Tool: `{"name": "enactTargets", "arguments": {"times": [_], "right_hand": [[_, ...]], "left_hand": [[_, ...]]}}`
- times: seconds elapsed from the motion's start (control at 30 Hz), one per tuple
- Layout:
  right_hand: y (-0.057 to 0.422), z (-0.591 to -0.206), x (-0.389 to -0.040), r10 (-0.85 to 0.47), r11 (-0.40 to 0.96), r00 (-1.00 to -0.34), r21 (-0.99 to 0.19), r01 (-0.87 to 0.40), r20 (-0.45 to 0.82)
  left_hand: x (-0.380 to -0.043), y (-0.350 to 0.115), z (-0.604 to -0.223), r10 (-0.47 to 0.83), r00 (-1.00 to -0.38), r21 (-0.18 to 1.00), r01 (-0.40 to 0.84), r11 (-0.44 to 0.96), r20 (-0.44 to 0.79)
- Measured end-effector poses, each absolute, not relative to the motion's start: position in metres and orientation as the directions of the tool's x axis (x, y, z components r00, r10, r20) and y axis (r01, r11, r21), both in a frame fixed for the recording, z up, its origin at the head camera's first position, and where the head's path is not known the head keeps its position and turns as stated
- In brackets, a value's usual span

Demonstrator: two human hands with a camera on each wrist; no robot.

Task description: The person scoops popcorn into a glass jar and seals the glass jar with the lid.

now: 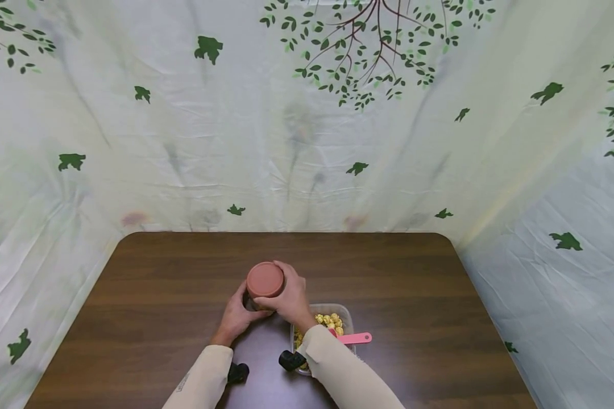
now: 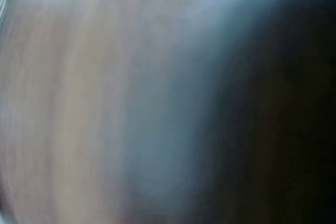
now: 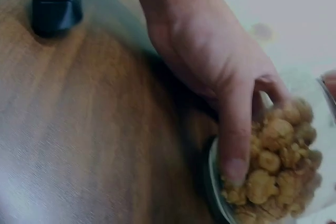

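Note:
A clear jar [image 3: 213, 174] full of golden popcorn [image 3: 270, 161] is held up between both hands over the table, its round dusty-red lid [image 1: 265, 278] facing the head camera. My left hand [image 1: 235, 317] grips the jar's body from the left, thumb across the near side, as the right wrist view also shows. From the right, my right hand [image 1: 293, 298] curls round the lid's edge, thumb along the front. Beneath my right forearm sits a clear plastic container [image 1: 347, 315] of popcorn, partly covered by the sleeve. The left wrist view is mostly blur and shadow.
A pink scoop handle [image 1: 355, 338] sticks out over the container's right side. Black wrist cameras [image 1: 238, 373] hang under both cuffs. The brown wooden table [image 1: 158, 295] meets a white leaf-printed curtain [image 1: 266, 142] at its back edge.

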State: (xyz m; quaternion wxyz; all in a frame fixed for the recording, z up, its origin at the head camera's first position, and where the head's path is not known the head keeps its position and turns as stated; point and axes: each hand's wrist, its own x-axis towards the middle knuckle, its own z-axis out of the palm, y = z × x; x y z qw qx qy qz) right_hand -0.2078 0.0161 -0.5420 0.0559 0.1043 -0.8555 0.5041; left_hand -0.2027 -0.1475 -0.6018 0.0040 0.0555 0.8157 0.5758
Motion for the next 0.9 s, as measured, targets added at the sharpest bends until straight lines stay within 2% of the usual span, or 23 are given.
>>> {"name": "enactTargets", "arguments": {"times": [0.17, 0.3, 0.4, 0.57, 0.7, 0.9], "right_hand": [[0.015, -0.544, -0.206, -0.134, 0.483, -0.973, -0.845, -0.229, 0.187], [0.028, -0.543, -0.216, -0.279, 0.365, -0.955, -0.909, -0.203, 0.101], [0.039, -0.540, -0.227, -0.403, 0.295, -0.914, -0.939, -0.177, 0.045], [0.047, -0.534, -0.242, -0.537, 0.293, -0.842, -0.928, -0.230, 0.039], [0.046, -0.534, -0.246, -0.540, 0.323, -0.839, -0.906, -0.274, 0.061], [0.040, -0.538, -0.237, -0.447, 0.312, -0.891, -0.918, -0.243, 0.084]], "left_hand": [[-0.203, -0.150, -0.609, 0.092, -0.993, 0.938, 0.103, 0.332, 0.077], [-0.202, -0.150, -0.609, 0.093, -0.993, 0.938, 0.093, 0.333, 0.066], [-0.202, -0.149, -0.607, 0.090, -0.995, 0.934, 0.079, 0.348, 0.050], [-0.202, -0.148, -0.606, 0.088, -0.995, 0.928, 0.079, 0.363, 0.050], [-0.202, -0.147, -0.607, 0.083, -0.995, 0.933, 0.088, 0.349, 0.063], [-0.200, -0.147, -0.607, 0.080, -0.995, 0.933, 0.090, 0.349, 0.066]]}}
